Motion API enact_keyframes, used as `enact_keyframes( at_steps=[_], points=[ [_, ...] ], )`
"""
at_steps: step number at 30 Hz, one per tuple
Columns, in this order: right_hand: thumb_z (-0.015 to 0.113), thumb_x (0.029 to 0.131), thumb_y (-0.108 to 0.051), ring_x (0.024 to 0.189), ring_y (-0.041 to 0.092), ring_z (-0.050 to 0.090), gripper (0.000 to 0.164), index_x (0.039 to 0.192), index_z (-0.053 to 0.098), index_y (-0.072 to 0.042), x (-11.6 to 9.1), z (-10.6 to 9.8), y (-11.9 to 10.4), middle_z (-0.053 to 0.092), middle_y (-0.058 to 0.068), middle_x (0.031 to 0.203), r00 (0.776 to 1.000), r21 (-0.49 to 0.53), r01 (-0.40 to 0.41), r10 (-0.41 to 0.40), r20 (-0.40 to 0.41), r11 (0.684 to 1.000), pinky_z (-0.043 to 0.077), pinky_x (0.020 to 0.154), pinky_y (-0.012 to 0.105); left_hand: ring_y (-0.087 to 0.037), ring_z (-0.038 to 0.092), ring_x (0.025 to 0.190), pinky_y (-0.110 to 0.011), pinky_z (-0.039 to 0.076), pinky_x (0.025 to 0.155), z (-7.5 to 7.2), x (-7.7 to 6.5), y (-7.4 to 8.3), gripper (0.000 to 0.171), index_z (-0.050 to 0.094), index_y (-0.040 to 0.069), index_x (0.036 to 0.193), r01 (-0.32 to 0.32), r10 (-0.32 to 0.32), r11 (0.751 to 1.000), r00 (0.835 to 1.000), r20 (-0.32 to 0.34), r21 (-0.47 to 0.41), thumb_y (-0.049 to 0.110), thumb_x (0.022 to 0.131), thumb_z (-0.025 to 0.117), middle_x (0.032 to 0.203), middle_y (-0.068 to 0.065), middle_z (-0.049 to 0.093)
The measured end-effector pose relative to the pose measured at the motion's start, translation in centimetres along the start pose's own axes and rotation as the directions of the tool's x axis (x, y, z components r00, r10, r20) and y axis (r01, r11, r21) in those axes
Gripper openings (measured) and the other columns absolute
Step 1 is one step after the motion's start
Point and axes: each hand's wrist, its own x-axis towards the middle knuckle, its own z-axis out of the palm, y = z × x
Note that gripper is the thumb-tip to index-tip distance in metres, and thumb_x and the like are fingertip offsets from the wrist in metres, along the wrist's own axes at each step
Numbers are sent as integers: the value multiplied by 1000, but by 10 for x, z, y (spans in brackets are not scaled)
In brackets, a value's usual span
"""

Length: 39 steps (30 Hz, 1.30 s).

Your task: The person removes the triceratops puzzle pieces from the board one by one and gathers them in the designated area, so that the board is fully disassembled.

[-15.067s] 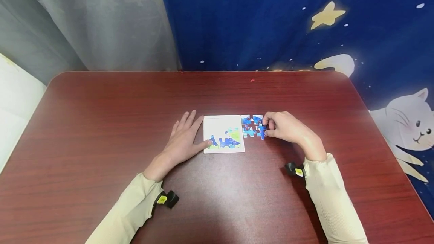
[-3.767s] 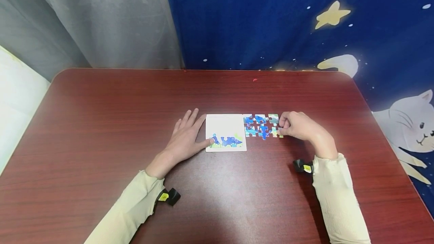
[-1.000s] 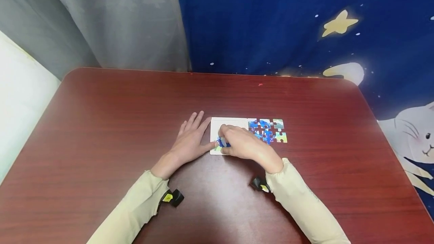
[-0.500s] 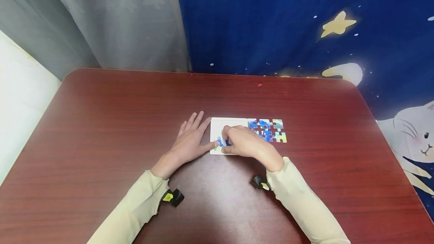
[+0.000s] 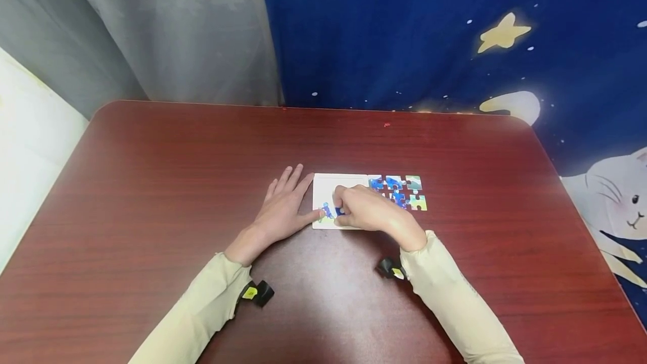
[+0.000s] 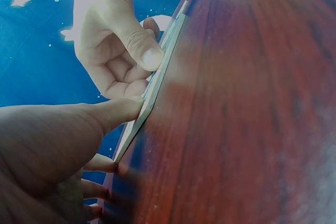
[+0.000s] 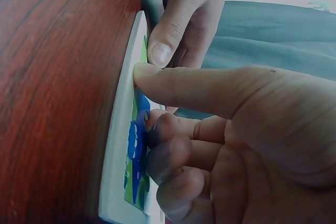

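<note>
In the head view, a white puzzle board (image 5: 326, 184) lies flat on the table, with printed pieces in its near part. My left hand (image 5: 280, 215) is spread at its left side, thumb resting on the lower left corner and fingers straight. My right hand (image 5: 374, 209) is over the board with curled fingers, thumb and fingers closing about a blue puzzle piece (image 5: 339, 212). In the right wrist view its thumb touches the board's rim and its fingertips meet the blue surface (image 7: 137, 145). Loose puzzle pieces (image 5: 394, 182) lie right of the board, some hidden behind the right hand.
The reddish-brown wooden table (image 5: 192, 162) extends on every side of the board. A tiny red scrap (image 5: 386, 124) lies near its far edge. Beyond stand a grey curtain (image 5: 197, 32) and a blue curtain (image 5: 374, 32) with stars. A small black device (image 5: 261, 293) sits on the left wrist.
Since the first frame, loose pieces at the right have spread into two rows. The right hand came back from them onto the board and lately slid slightly right. The left hand keeps its hold-down pose.
</note>
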Motion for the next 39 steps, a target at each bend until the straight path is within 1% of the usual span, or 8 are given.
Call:
enact_keyframes(
  at_steps=[12, 28, 39],
  points=[
    [72, 82, -16, 57, 10, 46, 24, 96, 56, -5, 1, 0, 2, 49, -3, 62, 1000, 11, -8, 8, 19, 1000, 39, 56, 25, -31, 6, 140, -53, 9, 108, 0, 2, 0, 80, 32, 9, 145, -2, 3, 1000, 1000, -5, 18, 50, 83, 62, 153, -17, 15],
    [71, 82, -15, 55, 9, 44, 23, 93, 54, -5, -1, -1, 5, 48, -3, 60, 999, 13, 31, -32, 7, 999, 37, 54, 25, -31, 5, 140, -53, 8, 108, 0, 2, 1, 81, 31, 9, 146, 0, 0, 1000, 1000, 2, 25, 51, 84, 61, 153, -16, 13],
    [71, 83, -16, 55, 10, 44, 24, 96, 54, -6, 0, 1, 6, 49, -2, 62, 999, 47, -5, 4, 32, 999, 37, 54, 24, -31, 5, 140, -54, 8, 108, 0, 1, 2, 80, 31, 9, 146, 2, -2, 1000, 1000, 7, 20, 51, 84, 61, 153, -16, 13]
  ],
)
